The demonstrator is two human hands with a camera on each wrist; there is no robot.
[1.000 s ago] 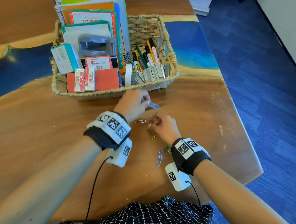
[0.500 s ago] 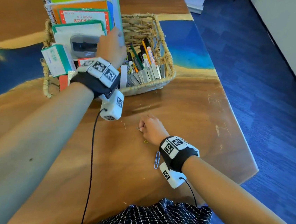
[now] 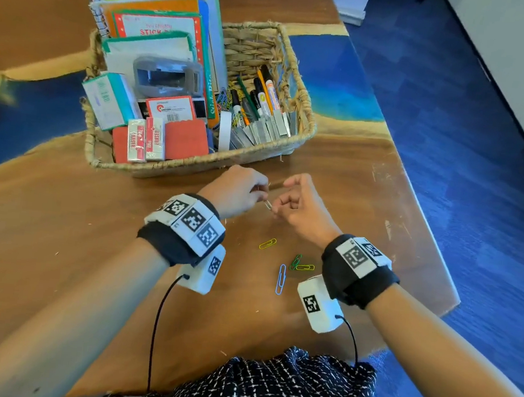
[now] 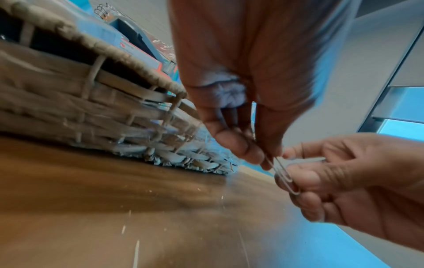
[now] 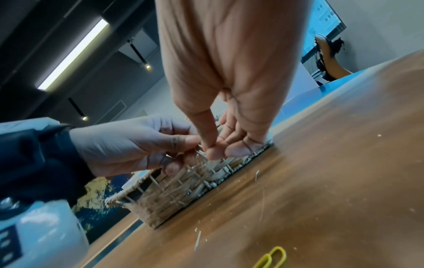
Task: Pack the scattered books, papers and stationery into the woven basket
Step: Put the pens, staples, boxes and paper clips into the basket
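Both hands meet just in front of the woven basket [image 3: 193, 162], above bare desk [image 3: 59, 209]. Left hand [image 3: 238, 192] and right hand [image 3: 305, 207] each pinch the silver paperclip [image 4: 283, 174], long axis slanting down toward the right hand. Desk edge lies well right.

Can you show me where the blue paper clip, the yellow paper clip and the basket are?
blue paper clip [image 3: 281, 279]: head view, middle of its long loop.
yellow paper clip [image 3: 267, 243]: head view, centre of the clip.
basket [image 3: 193, 165]: head view, front woven rim.
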